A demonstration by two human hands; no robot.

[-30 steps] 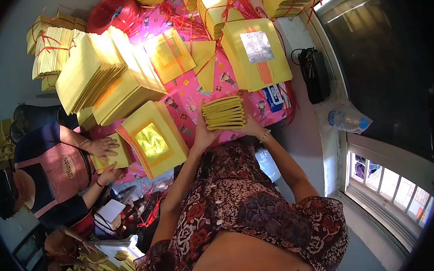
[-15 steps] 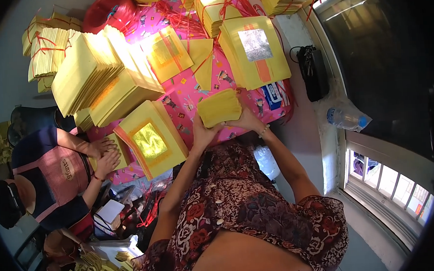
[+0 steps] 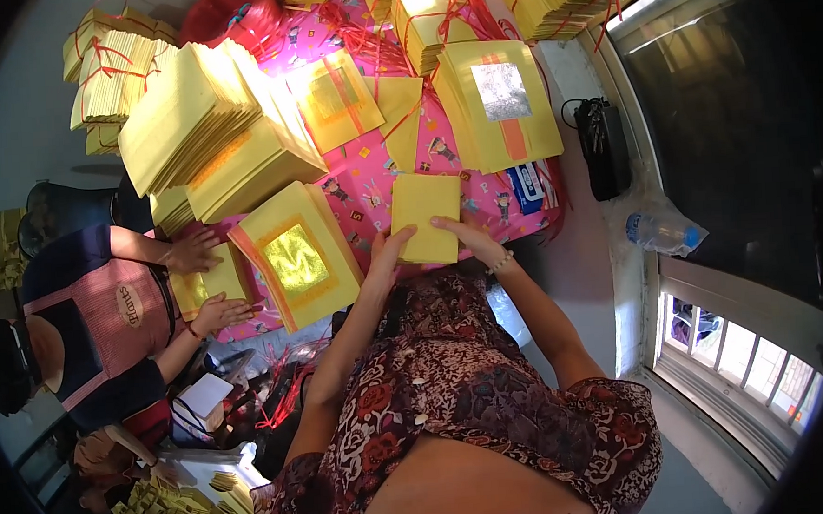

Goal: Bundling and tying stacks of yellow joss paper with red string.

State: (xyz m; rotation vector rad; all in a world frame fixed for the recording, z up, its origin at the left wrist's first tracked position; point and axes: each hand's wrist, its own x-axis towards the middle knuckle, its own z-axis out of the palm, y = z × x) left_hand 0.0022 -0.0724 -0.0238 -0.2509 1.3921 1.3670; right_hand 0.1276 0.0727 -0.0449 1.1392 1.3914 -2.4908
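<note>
A stack of yellow paper sheets (image 3: 427,205) lies squared at the table's near edge, in front of me. My left hand (image 3: 389,252) grips its left side, thumb resting over the top sheet. On the opposite side, my right hand (image 3: 471,241) holds the near right edge in the same manner, its fingers partly hidden. To the left is a thicker stack of yellow paper (image 3: 335,261) with a shiny gold square on top. Beyond my right hand stands another yellow stack (image 3: 460,115), topped by a silver square and an orange strip.
Tall yellow paper stacks (image 3: 181,115) and tied bundles (image 3: 114,82) crowd the far left of the pink patterned table (image 3: 361,190). Red ties (image 3: 363,45) lie at the back. A co-worker's hands (image 3: 209,268) rest on a yellow stack at left. A bagged bottle (image 3: 662,233) sits by the window.
The stack in my hands was bent and tilted; now it lies flat and straight, with my thumbs over its top. The co-worker's hands have spread apart.
</note>
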